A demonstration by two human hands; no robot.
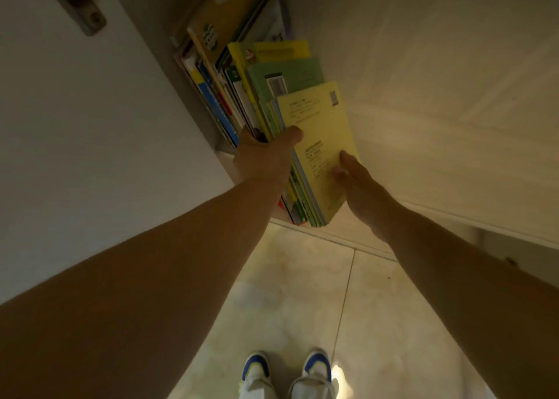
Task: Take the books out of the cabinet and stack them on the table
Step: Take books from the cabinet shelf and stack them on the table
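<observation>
Bundle of books (pixel 305 168) half out of cabinet (pixel 423 126), rest leaning behind. Left hand (pixel 263 156) grips the bundle's left side, thumb on yellow cover; right hand (pixel 360 183) flat against its right. Advise: squeeze evenly, support underneath, withdraw straight.

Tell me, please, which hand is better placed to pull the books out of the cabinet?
Left. The left hand already grips the books, thumb over their edge, while the right hand only rests flat against the yellow cover.

pale tiled floor (pixel 302 292), blue-and-white sneakers (pixel 287 374), metal hinge (pixel 81 5)
</observation>
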